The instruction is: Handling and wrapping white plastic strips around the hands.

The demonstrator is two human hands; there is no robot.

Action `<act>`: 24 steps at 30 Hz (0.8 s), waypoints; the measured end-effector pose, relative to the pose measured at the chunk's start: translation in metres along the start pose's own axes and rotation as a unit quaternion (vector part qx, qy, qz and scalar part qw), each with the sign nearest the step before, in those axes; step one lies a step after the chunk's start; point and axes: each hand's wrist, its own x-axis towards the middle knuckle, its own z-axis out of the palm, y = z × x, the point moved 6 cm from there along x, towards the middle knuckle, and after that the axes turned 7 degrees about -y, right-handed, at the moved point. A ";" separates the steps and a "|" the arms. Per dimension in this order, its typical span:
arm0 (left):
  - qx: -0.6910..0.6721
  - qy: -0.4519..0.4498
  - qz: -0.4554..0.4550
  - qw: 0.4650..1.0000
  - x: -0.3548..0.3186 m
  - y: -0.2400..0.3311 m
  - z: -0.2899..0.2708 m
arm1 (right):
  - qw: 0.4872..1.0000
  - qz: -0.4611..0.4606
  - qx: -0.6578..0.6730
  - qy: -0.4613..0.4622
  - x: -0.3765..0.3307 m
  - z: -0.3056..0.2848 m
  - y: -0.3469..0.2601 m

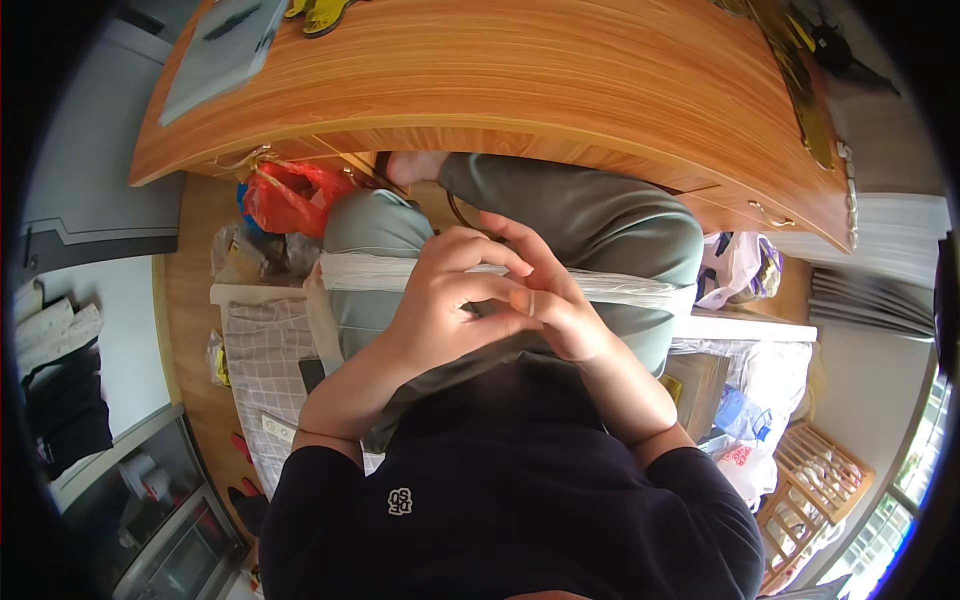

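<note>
In front of my lap my two hands meet, fingertips together. My left hand (455,290) is closed, its thumb and fingers drawn in against the other hand. My right hand (562,305) is bent inward, its fingers closed toward the left one, with a thin pale band showing near the thumb. Whatever lies between the fingertips is too small to make out. Behind the hands, a flat bundle of white strands (635,289) stretches across both thighs of my grey-green trousers (600,215); its middle is hidden by the hands.
A wooden desk (520,75) spans the far side, with a clear flat sheet (222,55) at its left. Beneath it hangs a red plastic bag (292,195). I sit on a checked cover (268,345). Bags and a wooden rack (815,475) stand to the right.
</note>
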 end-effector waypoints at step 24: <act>-0.462 0.013 -0.259 0.848 -0.018 -0.057 0.024 | 0.961 0.057 0.270 0.028 -0.008 -0.037 0.043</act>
